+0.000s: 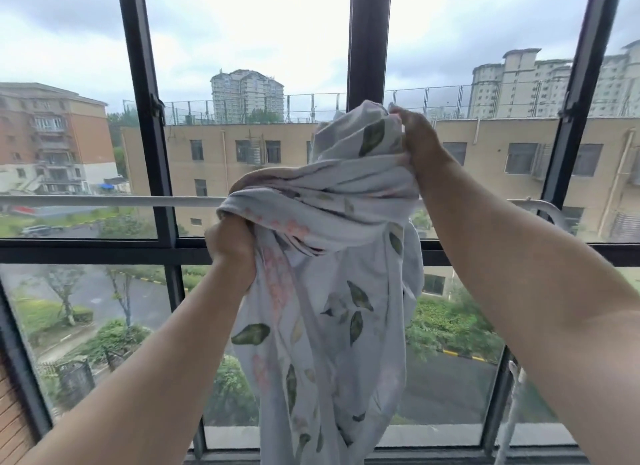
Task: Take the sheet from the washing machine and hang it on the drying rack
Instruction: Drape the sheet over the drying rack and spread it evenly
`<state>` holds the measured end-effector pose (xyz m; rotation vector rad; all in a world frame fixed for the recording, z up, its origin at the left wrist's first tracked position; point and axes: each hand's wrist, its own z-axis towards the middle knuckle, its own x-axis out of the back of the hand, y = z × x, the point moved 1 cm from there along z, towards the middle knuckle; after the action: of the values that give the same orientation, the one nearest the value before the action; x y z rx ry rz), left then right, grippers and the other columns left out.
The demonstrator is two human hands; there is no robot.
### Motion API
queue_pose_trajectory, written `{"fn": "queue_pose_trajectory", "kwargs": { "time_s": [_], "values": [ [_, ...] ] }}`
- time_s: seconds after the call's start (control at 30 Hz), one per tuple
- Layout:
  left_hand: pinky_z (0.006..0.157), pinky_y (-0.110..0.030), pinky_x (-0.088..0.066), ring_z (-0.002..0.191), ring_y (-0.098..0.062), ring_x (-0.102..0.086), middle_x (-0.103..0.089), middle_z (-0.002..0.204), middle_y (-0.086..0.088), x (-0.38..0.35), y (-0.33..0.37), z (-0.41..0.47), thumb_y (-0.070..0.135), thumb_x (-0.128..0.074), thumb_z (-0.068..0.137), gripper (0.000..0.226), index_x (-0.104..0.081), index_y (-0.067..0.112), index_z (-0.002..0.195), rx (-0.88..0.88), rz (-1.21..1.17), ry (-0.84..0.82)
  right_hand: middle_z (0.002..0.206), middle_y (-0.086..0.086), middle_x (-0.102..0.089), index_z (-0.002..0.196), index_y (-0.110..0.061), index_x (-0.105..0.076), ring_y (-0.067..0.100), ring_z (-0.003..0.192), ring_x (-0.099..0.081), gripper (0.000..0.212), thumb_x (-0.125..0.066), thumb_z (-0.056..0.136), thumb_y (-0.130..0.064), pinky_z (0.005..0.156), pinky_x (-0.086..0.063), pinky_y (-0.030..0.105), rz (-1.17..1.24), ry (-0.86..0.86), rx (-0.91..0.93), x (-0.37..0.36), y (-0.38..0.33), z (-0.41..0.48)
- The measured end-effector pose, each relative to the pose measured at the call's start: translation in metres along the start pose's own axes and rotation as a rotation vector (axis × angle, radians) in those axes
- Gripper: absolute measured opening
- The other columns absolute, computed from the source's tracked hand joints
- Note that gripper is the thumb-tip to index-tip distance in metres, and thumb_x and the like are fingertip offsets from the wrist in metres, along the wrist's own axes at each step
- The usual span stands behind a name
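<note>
A white sheet (329, 291) printed with green leaves and pink flowers hangs bunched in front of me, its lower part trailing out of view at the bottom. My left hand (230, 245) grips a fold of it at the height of the drying rack's white rail (110, 201). Higher up, my right hand (415, 135) clutches the top of the bundle above the rail. The sheet hides the middle of the rail; whether cloth lies over it I cannot tell.
Directly behind the rail stands a large window with dark frames (149, 118), looking out on buildings and a street. The rail bends down at its right end (543, 210). A white cord (512, 405) hangs at the lower right.
</note>
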<state>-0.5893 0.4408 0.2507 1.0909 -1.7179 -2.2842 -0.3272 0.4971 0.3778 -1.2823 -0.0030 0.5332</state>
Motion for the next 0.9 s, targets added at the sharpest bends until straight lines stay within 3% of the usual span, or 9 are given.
{"fn": "queue_pose_trajectory", "kwargs": {
  "time_s": [0.07, 0.13, 0.23, 0.3, 0.43, 0.53, 0.67, 0.8, 0.9],
  "values": [
    [0.073, -0.04, -0.056, 0.08, -0.026, -0.066, -0.071, 0.088, -0.009, 0.006, -0.002, -0.004, 0.018, -0.055, 0.079, 0.018, -0.07, 0.013, 0.087, 0.015, -0.023, 0.0, 0.138, 0.022, -0.057, 0.141, -0.007, -0.049, 0.043, 0.122, -0.059, 0.076, -0.061, 0.084, -0.055, 0.106, -0.043, 0.058, 0.171, 0.029, -0.069, 0.002, 0.005, 0.006],
    [0.066, -0.036, -0.05, 0.073, -0.024, -0.061, -0.067, 0.077, -0.006, 0.014, -0.009, -0.003, 0.007, -0.058, 0.071, 0.016, -0.07, 0.014, 0.078, 0.051, 0.006, -0.024, 0.135, 0.021, -0.06, 0.148, -0.006, -0.039, 0.042, 0.117, -0.063, 0.089, -0.068, 0.078, -0.052, 0.1, -0.049, 0.055, 0.124, 0.09, -0.062, 0.003, 0.009, 0.009],
    [0.067, -0.037, -0.048, 0.072, -0.025, -0.06, -0.067, 0.074, -0.006, 0.017, -0.012, -0.002, 0.005, -0.061, 0.066, 0.015, -0.071, 0.013, 0.073, 0.116, 0.038, -0.068, 0.098, 0.013, -0.069, 0.119, -0.006, -0.062, 0.027, 0.083, -0.068, 0.048, -0.062, 0.082, -0.037, 0.077, -0.053, 0.034, -0.168, 0.168, -0.09, 0.002, 0.025, 0.002],
    [0.07, -0.038, -0.052, 0.073, -0.026, -0.062, -0.069, 0.078, -0.008, 0.015, -0.015, -0.001, 0.005, -0.062, 0.064, 0.018, -0.074, 0.012, 0.076, 0.122, 0.057, -0.094, 0.087, 0.009, -0.065, 0.1, -0.006, -0.067, 0.026, 0.079, -0.067, 0.025, -0.059, 0.087, -0.025, 0.075, -0.054, 0.038, -0.333, 0.413, -0.044, 0.014, 0.036, 0.007],
    [0.087, -0.051, -0.055, 0.08, -0.031, -0.065, -0.073, 0.083, -0.011, 0.009, -0.027, 0.011, 0.011, -0.064, 0.051, 0.018, -0.076, 0.017, 0.062, 0.159, 0.042, -0.141, 0.077, 0.005, -0.063, 0.091, -0.007, -0.067, 0.023, 0.07, -0.061, 0.039, -0.059, 0.087, -0.044, 0.063, -0.049, 0.033, -0.863, 0.828, 0.094, 0.032, 0.036, 0.002],
    [0.091, -0.055, -0.054, 0.093, -0.039, -0.069, -0.075, 0.093, -0.015, 0.003, -0.033, 0.018, 0.015, -0.065, 0.054, 0.022, -0.078, 0.016, 0.072, 0.197, 0.068, -0.169, 0.067, 0.003, -0.056, 0.079, -0.011, -0.06, 0.018, 0.05, -0.049, 0.053, -0.043, 0.097, -0.058, 0.046, -0.036, 0.02, -0.858, 0.728, -0.118, 0.031, 0.038, -0.013],
    [0.091, -0.053, -0.055, 0.093, -0.039, -0.07, -0.075, 0.095, -0.017, -0.003, -0.036, 0.01, 0.015, -0.064, 0.064, 0.029, -0.077, 0.011, 0.09, 0.236, 0.093, -0.236, 0.072, 0.013, -0.068, 0.077, -0.003, -0.064, 0.024, 0.053, -0.058, 0.087, -0.018, 0.094, -0.075, 0.055, -0.041, 0.024, -0.996, 0.617, -0.441, 0.028, 0.043, -0.029],
    [0.095, -0.052, -0.054, 0.096, -0.033, -0.072, -0.076, 0.1, -0.013, -0.001, -0.047, 0.015, 0.037, -0.083, 0.063, 0.048, -0.076, 0.014, 0.105, 0.289, 0.205, -0.388, 0.105, 0.026, -0.067, 0.107, 0.005, -0.062, 0.039, 0.089, -0.068, 0.053, -0.035, 0.098, -0.04, 0.089, -0.055, 0.048, -1.14, 0.472, -0.544, 0.025, 0.043, -0.037],
    [0.097, -0.051, -0.052, 0.101, -0.033, -0.071, -0.074, 0.109, -0.014, -0.006, -0.047, 0.012, 0.051, -0.089, 0.059, 0.069, -0.072, 0.015, 0.116, 0.355, 0.286, -0.55, 0.105, 0.02, -0.068, 0.118, -0.001, -0.056, 0.038, 0.086, -0.073, 0.053, -0.035, 0.093, -0.042, 0.088, -0.055, 0.046, -1.095, 0.423, -0.487, 0.012, 0.047, -0.037]
  ]
}}
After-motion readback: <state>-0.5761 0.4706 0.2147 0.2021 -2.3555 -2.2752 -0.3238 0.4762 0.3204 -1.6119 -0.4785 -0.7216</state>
